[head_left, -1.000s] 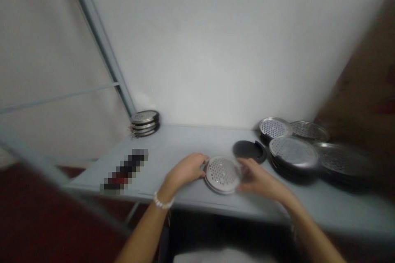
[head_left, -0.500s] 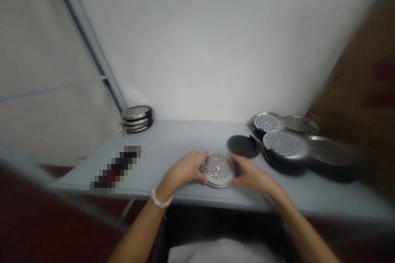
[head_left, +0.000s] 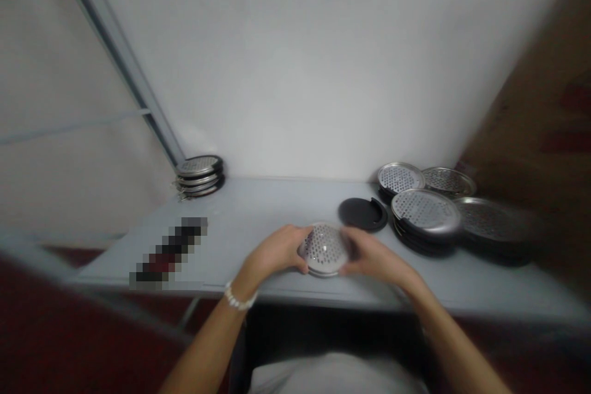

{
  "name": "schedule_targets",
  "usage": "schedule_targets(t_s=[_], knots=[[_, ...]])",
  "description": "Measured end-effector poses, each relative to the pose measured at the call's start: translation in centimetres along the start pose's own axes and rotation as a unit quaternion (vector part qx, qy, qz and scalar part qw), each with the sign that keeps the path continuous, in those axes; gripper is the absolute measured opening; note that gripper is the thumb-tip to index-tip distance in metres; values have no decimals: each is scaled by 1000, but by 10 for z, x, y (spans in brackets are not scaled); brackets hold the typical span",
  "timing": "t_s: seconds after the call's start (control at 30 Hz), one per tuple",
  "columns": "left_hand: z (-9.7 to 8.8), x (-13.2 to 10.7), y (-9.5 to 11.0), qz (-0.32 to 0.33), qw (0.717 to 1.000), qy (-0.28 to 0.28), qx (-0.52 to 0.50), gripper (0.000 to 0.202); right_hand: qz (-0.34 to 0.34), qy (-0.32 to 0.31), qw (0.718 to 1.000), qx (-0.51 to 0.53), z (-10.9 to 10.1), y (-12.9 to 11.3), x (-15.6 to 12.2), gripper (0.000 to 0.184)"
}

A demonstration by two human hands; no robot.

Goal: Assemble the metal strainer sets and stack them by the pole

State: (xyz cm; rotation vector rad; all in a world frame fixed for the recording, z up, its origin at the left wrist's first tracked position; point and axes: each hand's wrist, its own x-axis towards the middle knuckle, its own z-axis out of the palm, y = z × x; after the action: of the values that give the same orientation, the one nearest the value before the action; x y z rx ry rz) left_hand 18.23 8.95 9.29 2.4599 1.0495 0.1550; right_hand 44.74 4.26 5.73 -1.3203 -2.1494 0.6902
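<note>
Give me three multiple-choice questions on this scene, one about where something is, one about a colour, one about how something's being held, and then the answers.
1. Where is the black round lid?
A. On the grey table
B. On the floor
C. Against the wall

2. What colour is the beaded bracelet?
A. Red
B. Black
C. White

3. How is the perforated metal disc held?
A. It lies untouched
B. Between the left hand and right hand
C. Hung on the wall

Answers:
1 A, it lies on the tabletop beside the stacked discs.
2 C, the beads show white on the left wrist.
3 B, both hands cup its edges.
</note>
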Motion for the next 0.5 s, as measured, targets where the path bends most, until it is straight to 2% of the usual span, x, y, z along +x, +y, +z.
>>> schedule_targets(t_s=[0.1,0.27,0.5], knots=[[-8,-5,1,0,1000,7,5,93,-6,6,1000,10,-1,7,-1,83],[-15,-12,1,-35,999,19,9,108,20,32,999,29,-5,12,-5,94],[-3,-5,3,-21,1000,6,-2,118,-2,21,997,68,0,10,0,95]])
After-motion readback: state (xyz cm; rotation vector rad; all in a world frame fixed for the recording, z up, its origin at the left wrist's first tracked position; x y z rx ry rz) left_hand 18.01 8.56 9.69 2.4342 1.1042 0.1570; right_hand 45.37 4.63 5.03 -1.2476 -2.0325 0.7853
